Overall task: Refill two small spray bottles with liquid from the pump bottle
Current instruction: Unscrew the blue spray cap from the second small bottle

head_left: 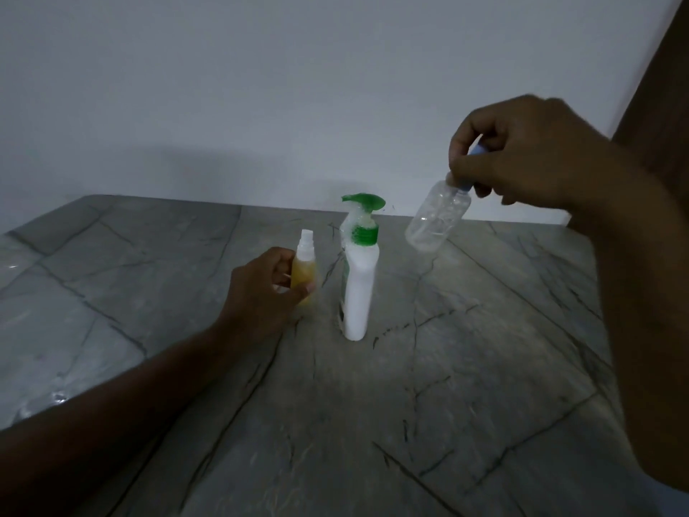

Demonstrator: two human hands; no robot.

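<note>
A white pump bottle [358, 285] with a green pump head stands upright in the middle of the grey marble table [466, 367]. Just left of it stands a small spray bottle with yellow liquid [304, 270] and a white nozzle; my left hand [261, 289] grips its body from the left. My right hand [522, 154] holds a clear small spray bottle [438, 218] by its blue cap, lifted and tilted in the air to the right of the pump bottle. The clear bottle looks nearly empty.
A plain white wall [298, 87] runs behind the table's far edge. A dark brown vertical surface [663, 106] stands at the right. The table's left edge falls away at the lower left.
</note>
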